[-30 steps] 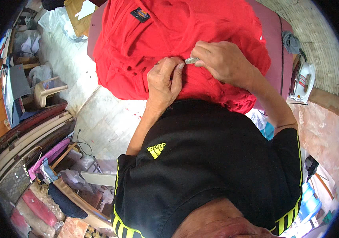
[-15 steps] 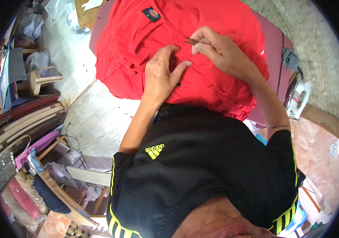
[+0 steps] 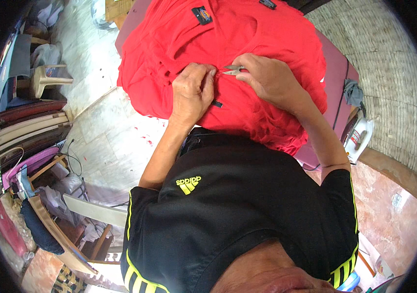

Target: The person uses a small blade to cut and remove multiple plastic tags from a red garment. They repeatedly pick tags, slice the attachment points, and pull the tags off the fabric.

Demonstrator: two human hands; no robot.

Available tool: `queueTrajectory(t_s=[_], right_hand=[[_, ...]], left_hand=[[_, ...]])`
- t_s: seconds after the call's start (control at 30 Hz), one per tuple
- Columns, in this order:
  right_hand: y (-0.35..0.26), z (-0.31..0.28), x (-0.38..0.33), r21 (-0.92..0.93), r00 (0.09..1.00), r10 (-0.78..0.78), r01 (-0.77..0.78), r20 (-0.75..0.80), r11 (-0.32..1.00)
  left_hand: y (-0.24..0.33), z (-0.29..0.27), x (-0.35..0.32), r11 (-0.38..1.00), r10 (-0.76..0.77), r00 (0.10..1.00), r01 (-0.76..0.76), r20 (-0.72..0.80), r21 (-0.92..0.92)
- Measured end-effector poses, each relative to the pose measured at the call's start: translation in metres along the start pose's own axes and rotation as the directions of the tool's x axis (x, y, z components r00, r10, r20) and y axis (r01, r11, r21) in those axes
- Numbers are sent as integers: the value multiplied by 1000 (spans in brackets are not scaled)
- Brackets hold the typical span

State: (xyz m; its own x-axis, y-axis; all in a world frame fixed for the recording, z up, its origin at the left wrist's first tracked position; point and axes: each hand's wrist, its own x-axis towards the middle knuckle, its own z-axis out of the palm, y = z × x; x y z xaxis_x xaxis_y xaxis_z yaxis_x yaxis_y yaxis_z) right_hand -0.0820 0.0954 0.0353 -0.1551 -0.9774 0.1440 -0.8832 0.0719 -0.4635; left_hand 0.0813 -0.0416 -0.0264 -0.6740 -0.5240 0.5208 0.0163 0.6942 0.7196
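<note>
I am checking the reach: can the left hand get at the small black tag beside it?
Probably yes: the small black tag shows on the red cloth close to the left hand, with no visible obstacle, though that hand seems busy pinching the cloth.

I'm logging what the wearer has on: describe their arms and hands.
The left hand and right hand are bare, without gloves. No watch or bracelet shows at either wrist. The forearms are uncovered below short black sleeves. A thin yellow line edges each sleeve, with broader yellow stripes toward each shoulder.
</note>
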Motion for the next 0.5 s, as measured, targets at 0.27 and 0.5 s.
queueTrajectory(t_s=[0.27, 0.5], right_hand=[[-7, 11, 8, -257, 990, -130, 114, -46, 960], [-1, 7, 7, -125, 999, -35, 31, -33, 992]], left_hand=[[7, 1, -1, 999, 8, 999, -10, -50, -31], [5, 4, -4, 999, -36, 998, 34, -57, -39]])
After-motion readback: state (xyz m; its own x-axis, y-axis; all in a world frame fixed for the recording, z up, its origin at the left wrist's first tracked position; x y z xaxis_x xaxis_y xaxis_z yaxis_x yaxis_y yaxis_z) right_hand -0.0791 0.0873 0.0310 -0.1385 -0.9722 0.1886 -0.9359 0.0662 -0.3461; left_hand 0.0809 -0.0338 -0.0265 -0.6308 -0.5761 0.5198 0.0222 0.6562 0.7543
